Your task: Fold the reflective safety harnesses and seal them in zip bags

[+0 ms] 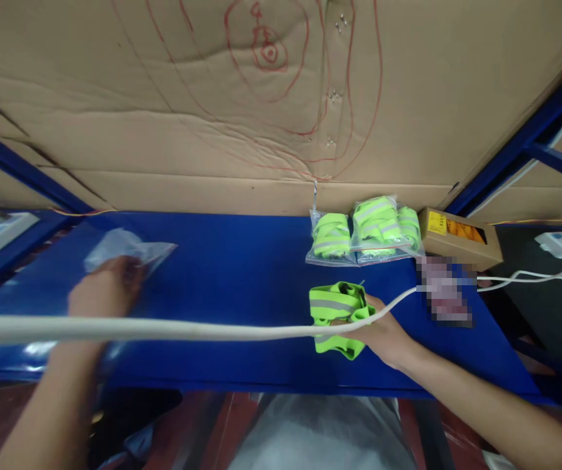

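My right hand (378, 329) is closed around a folded bundle of neon yellow-green reflective straps (337, 303) with grey stripes, just above the blue table. On the left, my left hand (107, 284) is closed on a clear plastic bag (121, 245); motion blurs it, and the bag's far corner points right. Similar straps lie packed in clear zip bags at the back: one bag (332, 238) beside a fuller group of bagged straps (381, 225). Both hands are well apart.
A white cable (187, 328) crosses the view in front of both arms. Right of the bags sits an open cardboard box (457, 238) with orange contents, near a pixelated item (442, 290). A cardboard wall (187, 143) closes off the back of the blue table (222, 261).
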`<action>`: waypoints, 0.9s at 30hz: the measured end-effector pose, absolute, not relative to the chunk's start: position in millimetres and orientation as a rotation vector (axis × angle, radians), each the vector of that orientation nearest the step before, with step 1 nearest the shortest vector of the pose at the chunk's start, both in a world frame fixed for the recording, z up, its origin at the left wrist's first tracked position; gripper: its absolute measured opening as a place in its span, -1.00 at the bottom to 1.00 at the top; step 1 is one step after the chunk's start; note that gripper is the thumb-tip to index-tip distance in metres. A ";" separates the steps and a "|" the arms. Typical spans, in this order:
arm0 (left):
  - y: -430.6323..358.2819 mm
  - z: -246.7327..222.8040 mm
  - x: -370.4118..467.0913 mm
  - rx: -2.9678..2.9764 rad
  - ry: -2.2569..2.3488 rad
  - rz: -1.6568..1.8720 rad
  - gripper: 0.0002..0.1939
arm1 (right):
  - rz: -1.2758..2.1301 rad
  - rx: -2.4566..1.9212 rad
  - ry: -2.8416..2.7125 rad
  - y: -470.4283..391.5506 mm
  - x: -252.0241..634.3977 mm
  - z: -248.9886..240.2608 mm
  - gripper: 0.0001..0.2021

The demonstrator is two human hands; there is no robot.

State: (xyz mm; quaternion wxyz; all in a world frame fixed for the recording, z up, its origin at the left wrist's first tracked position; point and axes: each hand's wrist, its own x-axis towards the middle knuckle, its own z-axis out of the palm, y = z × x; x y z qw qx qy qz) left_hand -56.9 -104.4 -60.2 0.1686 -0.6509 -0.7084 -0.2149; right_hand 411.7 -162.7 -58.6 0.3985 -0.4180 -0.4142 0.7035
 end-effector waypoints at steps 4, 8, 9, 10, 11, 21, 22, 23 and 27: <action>-96.2 -56.3 62.2 -2.214 -1.872 -0.710 -0.62 | 1.959 -1.028 -1.086 -142.3 386.5 -48.2 -0.43; -89.1 -45.4 141.3 -2.858 -1.759 -0.897 -0.74 | 1.976 -0.965 -1.180 -119.7 364.4 -42.6 -0.54; -87.0 -41.0 148.7 -3.004 -1.766 -0.920 -0.76 | 1.931 -0.966 -1.191 -114.7 362.8 -42.8 -0.54; -84.7 -36.8 152.0 -3.108 -1.809 -0.939 -0.76 | 1.885 -0.971 -1.191 -110.4 363.2 -43.4 -0.52; -82.3 -33.4 152.5 -3.170 -1.887 -0.975 -0.76 | 1.845 -0.978 -1.178 -106.6 365.1 -44.5 -0.50; -100.5 -59.9 164.8 -2.732 -1.739 -1.674 -0.77 | 1.736 -1.217 -1.300 -96.1 375.6 -59.3 -0.61; -103.5 -60.7 165.7 -2.696 -1.683 -1.637 -0.78 | 1.740 -1.222 -1.355 -96.2 375.1 -58.5 -0.62; -105.6 -60.5 166.0 -2.662 -1.632 -1.596 -0.79 | 1.736 -1.213 -1.444 -96.5 375.4 -56.9 -0.62; -109.9 -56.8 165.6 -2.616 -1.383 -1.436 -0.81 | 1.425 -1.162 -1.944 -99.1 381.0 -46.5 -0.63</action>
